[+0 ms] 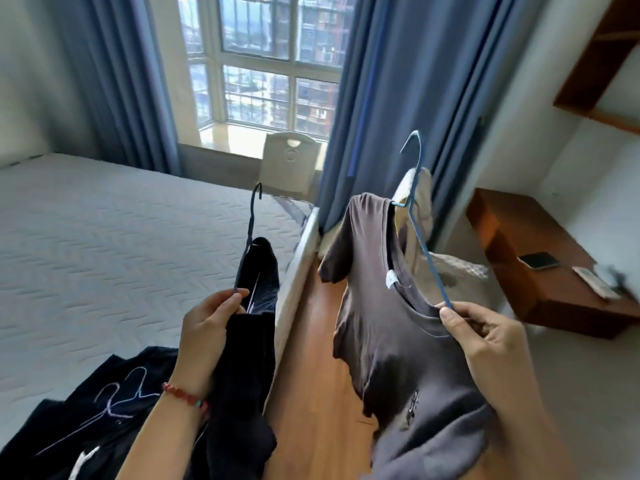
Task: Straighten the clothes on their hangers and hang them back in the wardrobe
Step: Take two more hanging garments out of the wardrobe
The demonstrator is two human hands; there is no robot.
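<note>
The right hand [485, 334] pinches the lower end of a blue hanger [420, 223] between thumb and forefinger, the other fingers curled beneath. The hanger runs up toward 11 o'clock from the fingertips, its hook topmost. A grey tee [384, 327] hangs on it askew: the collar is slung over one wire arm, a white label shows inside the neck, one sleeve sticks out at 9 o'clock, and the body droops toward 6 o'clock under the wrist. A beige garment [420, 199] shows behind the collar near the hook.

The left hand [204, 334] pinches a dark hanger [252, 223] at its lower wire, fingers curled on it. That hanger rises toward 1 o'clock, hook up. A black garment [249, 341] is bunched on it and falls straight down past the palm. A red bead bracelet [185, 396] circles the left wrist.

At 7 o'clock of the left hand a dark pile [86, 410] with loose wire hangers lies on the bed [104, 237]. Between the hands runs wood floor [308, 341]. At 3 o'clock of the right hand a wooden desk [519, 237] carries a phone [538, 260] and a remote [595, 279]. Beyond stand a chair [289, 161], blue curtains [398, 81] and a window [263, 64].
</note>
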